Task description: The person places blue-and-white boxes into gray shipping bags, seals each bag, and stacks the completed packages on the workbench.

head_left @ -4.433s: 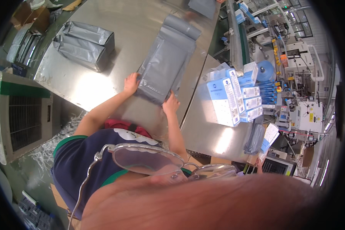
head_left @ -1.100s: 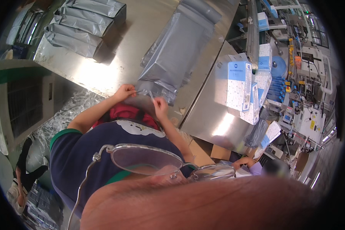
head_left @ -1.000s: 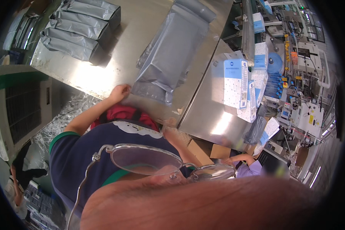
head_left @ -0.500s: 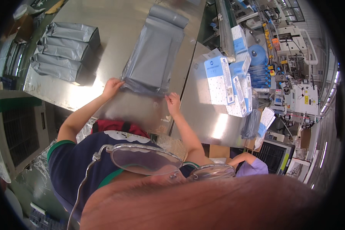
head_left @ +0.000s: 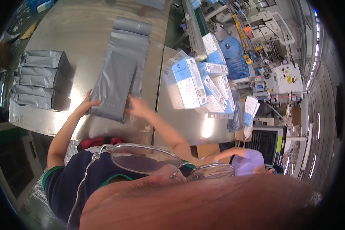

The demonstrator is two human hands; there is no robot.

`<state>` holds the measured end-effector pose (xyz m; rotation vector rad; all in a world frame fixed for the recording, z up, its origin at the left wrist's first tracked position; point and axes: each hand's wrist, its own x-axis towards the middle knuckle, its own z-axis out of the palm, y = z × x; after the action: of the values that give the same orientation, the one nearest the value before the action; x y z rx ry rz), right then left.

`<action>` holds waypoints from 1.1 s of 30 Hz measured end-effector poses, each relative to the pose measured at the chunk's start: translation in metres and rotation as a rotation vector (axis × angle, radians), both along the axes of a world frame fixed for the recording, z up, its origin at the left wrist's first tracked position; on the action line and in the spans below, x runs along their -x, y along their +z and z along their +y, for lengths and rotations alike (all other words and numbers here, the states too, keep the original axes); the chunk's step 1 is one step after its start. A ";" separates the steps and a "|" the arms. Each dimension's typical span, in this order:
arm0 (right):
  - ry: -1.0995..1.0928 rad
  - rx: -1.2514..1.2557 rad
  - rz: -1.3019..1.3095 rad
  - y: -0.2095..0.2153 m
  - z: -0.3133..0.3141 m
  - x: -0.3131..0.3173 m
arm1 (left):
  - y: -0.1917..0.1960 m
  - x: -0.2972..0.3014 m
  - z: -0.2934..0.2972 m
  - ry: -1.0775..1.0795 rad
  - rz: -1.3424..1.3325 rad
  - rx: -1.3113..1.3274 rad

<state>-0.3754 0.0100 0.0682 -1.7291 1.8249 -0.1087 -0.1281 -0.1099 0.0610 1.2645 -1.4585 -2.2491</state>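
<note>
A grey plastic bag (head_left: 114,82) lies at a slant over a flat pile of like bags (head_left: 128,44) on the metal table. My left hand (head_left: 87,105) grips the bag's near left corner, thumb on top. Beside the bag's near right edge is my right hand (head_left: 138,107); motion smears its fingers, so I cannot tell whether they hold that edge. The far end of the pile is rolled or folded over.
Three filled grey packages (head_left: 40,78) stand in a row at the left. Blue-and-white boxes (head_left: 189,82) lie heaped on the adjoining metal table (head_left: 180,126). A co-worker in a purple sleeve (head_left: 246,159) is at the lower right; machinery (head_left: 291,78) stands beyond.
The top bag has shifted and turned askew on the pile. My right hand has moved in toward it from the near right corner. The whole view has swung right.
</note>
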 end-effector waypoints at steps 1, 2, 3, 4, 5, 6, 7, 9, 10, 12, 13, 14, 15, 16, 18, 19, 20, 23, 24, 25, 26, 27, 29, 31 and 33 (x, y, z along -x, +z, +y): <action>-0.134 0.251 0.028 0.016 -0.003 0.029 | 0.023 -0.015 0.003 -0.037 -0.007 0.087; -0.376 0.384 0.110 0.031 -0.014 0.069 | 0.036 -0.027 0.007 -0.075 -0.020 0.174; -0.554 0.651 0.110 0.016 -0.011 0.133 | 0.029 -0.047 0.007 -0.165 0.005 0.509; -0.645 0.636 0.278 0.020 -0.004 0.193 | 0.047 -0.069 0.007 -0.292 -0.182 0.824; -0.705 0.629 0.588 0.012 0.017 0.253 | 0.068 -0.084 0.010 -0.423 -0.412 0.845; -0.734 0.572 0.656 0.003 0.053 0.316 | 0.085 -0.093 0.007 -0.562 -0.631 0.870; -0.931 0.174 0.529 0.031 0.034 0.296 | 0.086 -0.122 0.018 -0.575 -0.807 0.978; -0.786 0.166 0.654 0.016 0.024 0.291 | 0.089 -0.145 0.042 -0.556 -0.968 1.214; -0.762 0.154 0.675 0.019 0.026 0.288 | 0.087 -0.142 0.048 -0.548 -0.941 1.354; -0.740 0.102 0.720 0.027 0.020 0.272 | 0.070 -0.135 0.059 -0.720 -0.855 1.285; -0.715 0.104 0.702 0.036 0.016 0.262 | 0.063 -0.136 0.059 -0.745 -0.878 1.256; -0.699 0.082 0.647 0.046 0.015 0.252 | 0.067 -0.134 0.056 -0.776 -0.892 1.229; -0.686 0.057 0.592 0.051 0.014 0.242 | 0.078 -0.141 0.054 -0.764 -0.926 1.184; -0.697 0.048 0.580 0.057 0.025 0.232 | 0.078 -0.158 0.052 -0.708 -0.965 1.295; -0.678 0.262 0.203 0.074 0.038 0.216 | 0.103 -0.187 0.020 -0.649 -1.025 1.180; -0.622 0.453 0.023 0.078 0.043 0.200 | 0.112 -0.206 0.008 -0.636 -1.061 1.233; -0.586 0.522 -0.071 0.077 0.047 0.189 | 0.095 -0.237 -0.015 -0.675 -1.165 1.380; -0.756 0.435 -0.772 0.051 0.047 0.134 | 0.065 -0.293 -0.066 -0.600 -1.367 1.582; -0.828 0.336 -0.810 0.031 0.046 0.113 | 0.053 -0.298 -0.073 -0.488 -1.430 1.592; -0.937 0.258 -0.872 0.018 0.050 0.080 | 0.040 -0.292 -0.075 -0.449 -1.632 1.441; -0.936 0.298 -0.940 -0.005 0.057 0.052 | 0.042 -0.262 -0.061 -0.441 -1.850 1.271; -0.974 0.287 -0.890 -0.028 0.065 0.029 | 0.035 -0.240 -0.052 -0.411 -1.935 1.392; -0.840 0.232 -0.749 -0.099 0.088 0.017 | 0.042 -0.159 -0.023 -0.194 -1.554 1.816; -0.722 0.510 -0.469 -0.068 0.071 0.001 | 0.050 -0.086 0.006 -0.038 -0.607 1.628; -0.616 0.671 -0.087 -0.014 0.029 0.000 | 0.006 -0.025 0.007 -0.120 -0.322 1.468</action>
<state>-0.3758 0.0390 0.0538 -1.4322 2.3539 -1.1336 -0.1034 -0.1025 0.0667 0.9175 -2.4616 -0.4588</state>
